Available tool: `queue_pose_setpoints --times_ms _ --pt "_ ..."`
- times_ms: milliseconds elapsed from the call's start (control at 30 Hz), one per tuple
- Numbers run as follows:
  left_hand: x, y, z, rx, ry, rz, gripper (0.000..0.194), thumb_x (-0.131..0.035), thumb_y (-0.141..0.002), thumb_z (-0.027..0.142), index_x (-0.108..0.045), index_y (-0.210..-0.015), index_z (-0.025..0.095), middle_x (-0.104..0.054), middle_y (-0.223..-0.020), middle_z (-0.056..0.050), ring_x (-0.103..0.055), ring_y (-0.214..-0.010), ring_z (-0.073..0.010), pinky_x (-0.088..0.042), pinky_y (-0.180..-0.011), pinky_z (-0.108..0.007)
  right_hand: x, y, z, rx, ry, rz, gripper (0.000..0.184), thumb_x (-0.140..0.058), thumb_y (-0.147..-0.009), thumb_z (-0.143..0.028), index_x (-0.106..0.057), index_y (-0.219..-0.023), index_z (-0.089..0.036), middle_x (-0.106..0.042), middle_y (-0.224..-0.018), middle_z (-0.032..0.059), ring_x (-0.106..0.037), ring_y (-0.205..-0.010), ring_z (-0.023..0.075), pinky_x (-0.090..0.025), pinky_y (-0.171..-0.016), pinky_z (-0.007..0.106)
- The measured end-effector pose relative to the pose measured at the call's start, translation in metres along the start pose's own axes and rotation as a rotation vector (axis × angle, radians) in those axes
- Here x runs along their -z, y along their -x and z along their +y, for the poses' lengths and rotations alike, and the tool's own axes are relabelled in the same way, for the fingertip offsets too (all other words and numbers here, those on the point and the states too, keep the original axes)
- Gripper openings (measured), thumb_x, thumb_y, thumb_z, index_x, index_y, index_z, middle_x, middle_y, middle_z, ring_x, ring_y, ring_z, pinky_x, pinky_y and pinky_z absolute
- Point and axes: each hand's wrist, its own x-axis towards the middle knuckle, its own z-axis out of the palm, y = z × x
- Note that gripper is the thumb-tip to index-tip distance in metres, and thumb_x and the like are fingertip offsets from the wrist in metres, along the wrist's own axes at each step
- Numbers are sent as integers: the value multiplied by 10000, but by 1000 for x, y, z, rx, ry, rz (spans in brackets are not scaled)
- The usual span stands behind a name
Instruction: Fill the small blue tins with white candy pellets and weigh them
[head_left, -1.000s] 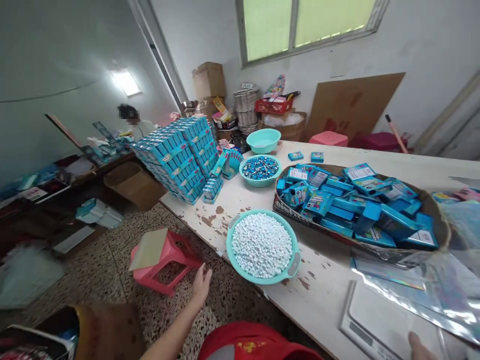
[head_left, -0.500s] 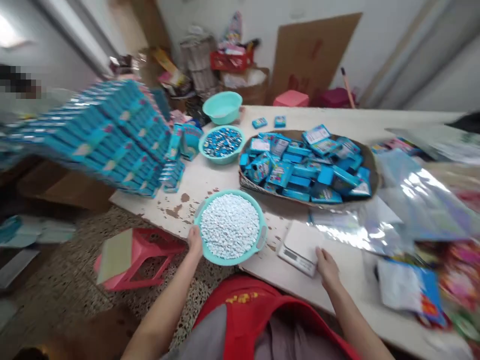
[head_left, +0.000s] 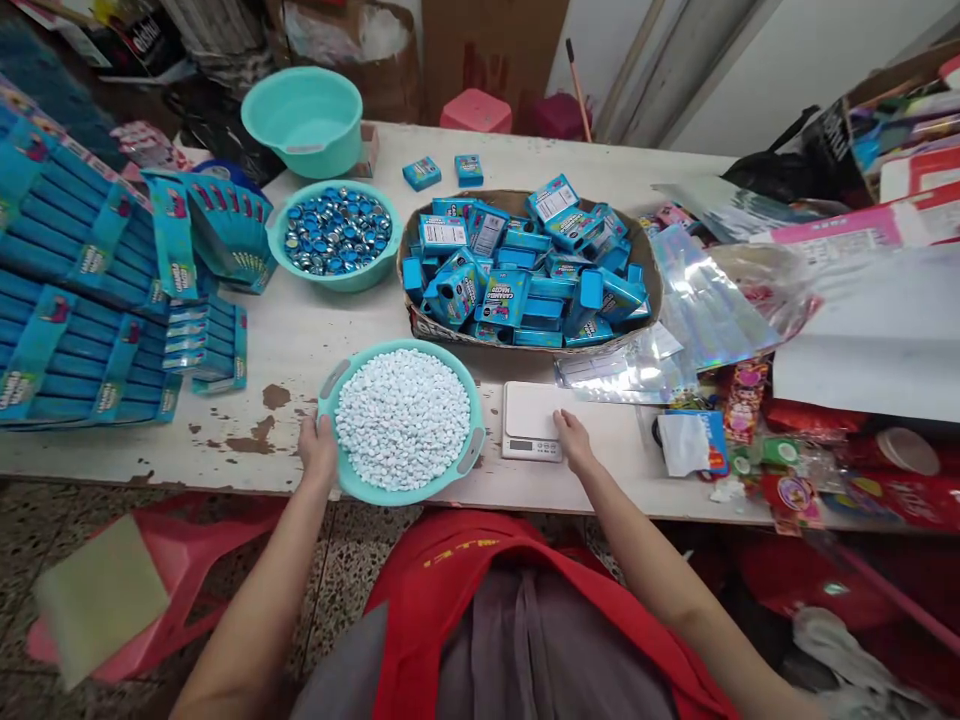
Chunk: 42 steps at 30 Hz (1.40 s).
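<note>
Basin (head_left: 397, 496) filled with white pieces (head_left: 403, 420), left of the scale (head_left: 525, 410); scale holds none.
Left hand (head_left: 318, 450) grips basin rim; right hand (head_left: 574, 440) pinches scale's right edge; blue boxes (head_left: 504, 295) fill carton (head_left: 421, 325) behind scale.

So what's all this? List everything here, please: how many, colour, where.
Basin of white pieces: one, turquoise, front centre
Digital scale: one, white, right of that basin
Second basin, with blue and silver pieces: one, turquoise, farther back
Third basin: one, turquoise, back left
Carton: one, brown, centre
Caramelo Macizo boxes: many, blue, in carton
Loose boxes: two, blue, behind carton
Display packs: many, blue, stacked left
Plastic sheets: several, clear, right
Mixed packets: several, mostly red, right
Plastic stool: one, pink, lower left
Table: one, white, centre
Apron: one, red, lower centre
Left hand: one, bare, at first basin's rim
Right hand: one, bare, at scale's right edge
</note>
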Motion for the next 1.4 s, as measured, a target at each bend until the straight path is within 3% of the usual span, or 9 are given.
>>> queue_pose_setpoints --times_ms 133,300,467,700,967,1200,1400 --pt "0 4 8 63 -52 34 500 -498 -838 375 -460 -1282 149 -578 -1203 -145 -553 -1098 -239 -413 -974 -378 1 26 -3 153 82 89 524 -436 -835 -426 -555 -1204 -73 -575 -1189 195 -526 -1049 285 -400 -931 411" --pt "1 8 15 29 -132 29 480 -500 -843 380 -499 -1243 114 -562 -1251 -172 -514 -1171 -289 -364 -1035 -437 1 84 13 425 247 18 266 -460 -853 -268 -636 -1027 -170 -594 -1231 126 -438 -1161 306 -331 -982 460" --pt "1 5 15 47 -177 2 480 -474 -858 415 -511 -1223 105 -570 -1226 -182 -516 -1154 -324 -377 -1019 -482 -9 102 31 657 609 -23 302 -420 -902 -212 -586 -1152 -176 -541 -1340 101 -393 -1218 323 -349 -915 449" --pt "2 2 16 77 -264 -4 489 -468 -850 441 -554 -1162 76 -588 -1179 -214 -520 -1132 -380 -384 -988 -543 -16 96 33 703 648 -23 339 -403 -911 -177 -569 -1206 -170 -564 -1314 119 -411 -1219 300 -317 -902 419" --pt "3 0 27 126 -433 -64 547 -396 -871 467 -559 -1167 38 -564 -1223 -267 -502 -1177 -422 -385 -989 -555 -20 86 34 698 595 62 374 -474 -877 -169 -544 -1244 -162 -683 -1081 102 -483 -1114 262 -299 -861 374" --pt "3 4 38 136 -463 -12 495 -437 -853 443 -588 -1107 46 -603 -1165 -260 -536 -1133 -421 -419 -950 -557 -9 85 39 736 547 44 428 -462 -874 -171 -492 -1300 -166 -656 -1134 113 -440 -1197 267 -301 -892 385" --pt "2 6 37 137 -427 25 502 -466 -840 437 -593 -1127 45 -604 -1173 -249 -523 -1146 -417 -395 -971 -558 5 80 49 786 456 102 393 -452 -875 -166 -500 -1265 -162 -639 -1156 104 -464 -1141 264 -326 -899 388"
